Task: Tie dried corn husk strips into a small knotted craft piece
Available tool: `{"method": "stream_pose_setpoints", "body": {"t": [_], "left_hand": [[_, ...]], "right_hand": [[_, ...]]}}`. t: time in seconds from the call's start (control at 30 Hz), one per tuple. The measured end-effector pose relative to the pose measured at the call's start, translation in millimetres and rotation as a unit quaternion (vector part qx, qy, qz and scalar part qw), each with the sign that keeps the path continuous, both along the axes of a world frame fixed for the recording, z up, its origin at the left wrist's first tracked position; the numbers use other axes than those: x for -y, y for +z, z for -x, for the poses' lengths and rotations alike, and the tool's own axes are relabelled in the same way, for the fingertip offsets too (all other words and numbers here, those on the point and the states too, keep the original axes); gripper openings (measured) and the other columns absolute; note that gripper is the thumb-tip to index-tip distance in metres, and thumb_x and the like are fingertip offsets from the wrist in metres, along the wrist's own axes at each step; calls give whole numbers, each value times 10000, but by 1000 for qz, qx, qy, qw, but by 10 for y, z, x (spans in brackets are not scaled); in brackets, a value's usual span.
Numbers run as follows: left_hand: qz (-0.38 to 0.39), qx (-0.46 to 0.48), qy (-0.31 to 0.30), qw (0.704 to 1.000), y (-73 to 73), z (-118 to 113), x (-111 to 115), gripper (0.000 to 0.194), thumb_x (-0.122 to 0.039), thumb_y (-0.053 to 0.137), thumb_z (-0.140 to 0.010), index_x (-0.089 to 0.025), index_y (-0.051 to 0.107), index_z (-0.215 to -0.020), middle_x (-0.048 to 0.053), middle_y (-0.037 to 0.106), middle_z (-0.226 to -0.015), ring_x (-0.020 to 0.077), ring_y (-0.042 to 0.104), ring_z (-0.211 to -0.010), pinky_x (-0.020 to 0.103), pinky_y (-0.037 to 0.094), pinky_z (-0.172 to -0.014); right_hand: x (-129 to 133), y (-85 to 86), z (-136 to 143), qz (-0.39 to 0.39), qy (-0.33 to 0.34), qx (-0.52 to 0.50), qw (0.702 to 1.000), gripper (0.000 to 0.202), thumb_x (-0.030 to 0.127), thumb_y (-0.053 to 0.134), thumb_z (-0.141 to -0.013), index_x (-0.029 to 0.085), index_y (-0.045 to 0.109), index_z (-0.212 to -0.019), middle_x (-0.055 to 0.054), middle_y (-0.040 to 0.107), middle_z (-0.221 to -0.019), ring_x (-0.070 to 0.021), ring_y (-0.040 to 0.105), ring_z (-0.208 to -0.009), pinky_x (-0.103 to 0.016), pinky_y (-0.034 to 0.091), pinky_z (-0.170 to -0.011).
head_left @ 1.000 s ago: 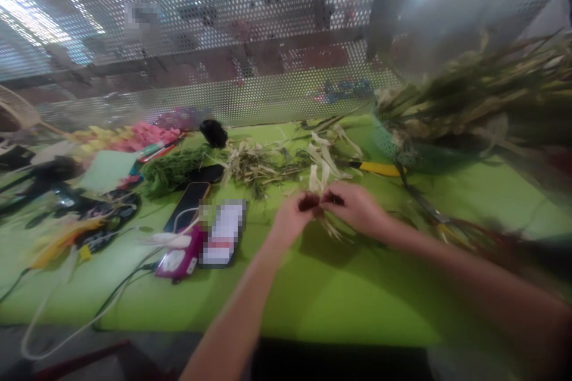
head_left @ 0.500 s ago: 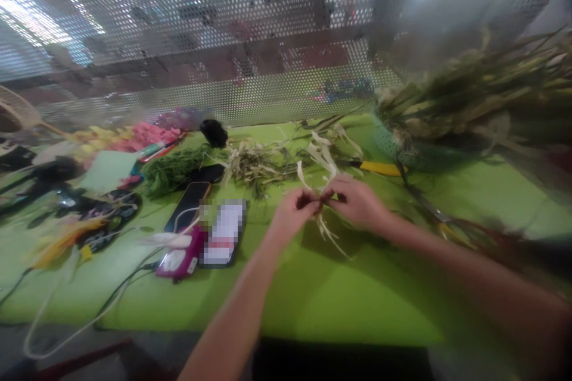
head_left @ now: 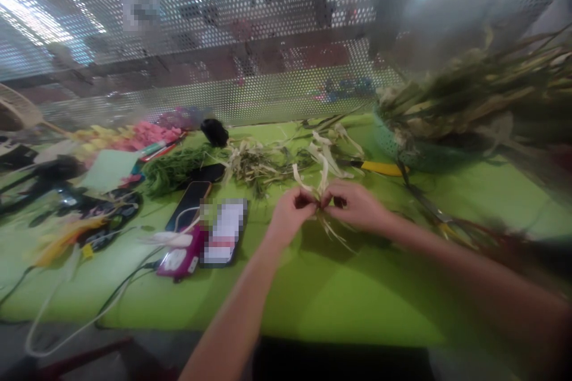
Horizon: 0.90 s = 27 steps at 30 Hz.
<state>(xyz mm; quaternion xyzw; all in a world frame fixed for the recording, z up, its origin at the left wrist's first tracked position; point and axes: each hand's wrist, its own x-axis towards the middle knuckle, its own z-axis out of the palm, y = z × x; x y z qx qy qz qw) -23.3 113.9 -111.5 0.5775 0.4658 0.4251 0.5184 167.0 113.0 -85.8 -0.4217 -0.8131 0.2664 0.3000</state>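
Pale dried plant strips (head_left: pixel 322 174) stick up between my two hands, and thin stringy ends hang below them. My left hand (head_left: pixel 292 211) pinches the strips from the left with thumb and fingertips. From the right, my right hand (head_left: pixel 353 205) pinches the same strips, its fingertips nearly touching the left ones. Just behind the hands lie more pale dried pieces (head_left: pixel 330 146) and a heap of dry stalks (head_left: pixel 254 164). A yellow-handled tool (head_left: pixel 384 168) rests to the right behind my right hand.
A green basket (head_left: pixel 388 137) heaped with dried leaves stands at the right. Two phones (head_left: pixel 223 232) (head_left: pixel 192 202), a magenta power bank (head_left: pixel 179 259) and cables lie left. Green foliage (head_left: pixel 174 169) and pink pieces (head_left: pixel 147 134) are behind them. A perforated metal panel (head_left: pixel 268 95) rises at the back.
The strips between my hands have shifted slightly left and stand more spread apart above the fingers. My fingertips have moved a little, and both hands keep pinching.
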Motion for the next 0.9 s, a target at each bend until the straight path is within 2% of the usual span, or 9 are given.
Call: {"method": "stream_pose_setpoints", "body": {"t": [0.13, 0.23, 0.4, 0.67, 0.9], "left_hand": [[-17, -39, 15, 999, 4, 5, 15, 116, -176, 690, -698, -157, 629, -795, 5, 645, -776, 127, 584, -717, 279, 467, -714], [-48, -78, 28, 995, 27, -6, 26, 91, -156, 670, -697, -159, 639, -782, 12, 660, -793, 130, 587, -734, 279, 465, -727], [-91, -91, 23, 991, 27, -38, 34, 92, -120, 656, -688, -160, 634, -768, 10, 659, -765, 131, 595, -731, 277, 473, -733], [-149, -116, 21, 982, -39, -64, 60, 141, -98, 619, -738, -167, 640, -860, 26, 682, -830, 137, 624, -765, 289, 502, -766], [-255, -206, 54, 943, -8, -98, 103, 125, -109, 613, -808, -171, 665, -902, 46, 695, -875, 144, 634, -783, 274, 497, -736]], "right_hand": [[-13, -26, 6, 29, -21, -38, 999, 89, 155, 637, -818, 189, 707, -860, -20, 710, -800, -139, 625, -697, -253, 460, -631], [-9, -54, 21, 24, -31, -28, 999, 122, 134, 643, -817, 193, 719, -892, -26, 730, -831, -151, 648, -729, -259, 467, -653], [10, -83, 28, -7, -66, 30, 997, 71, 156, 652, -828, 193, 712, -831, -25, 731, -817, -159, 638, -718, -253, 428, -625], [38, -95, 52, -14, -94, 69, 993, 68, 157, 612, -811, 175, 651, -758, -38, 701, -769, -151, 588, -654, -247, 364, -570], [6, -141, 56, 70, -61, -47, 995, 86, 147, 595, -806, 167, 678, -816, -25, 709, -771, -143, 615, -669, -245, 422, -596]]}}
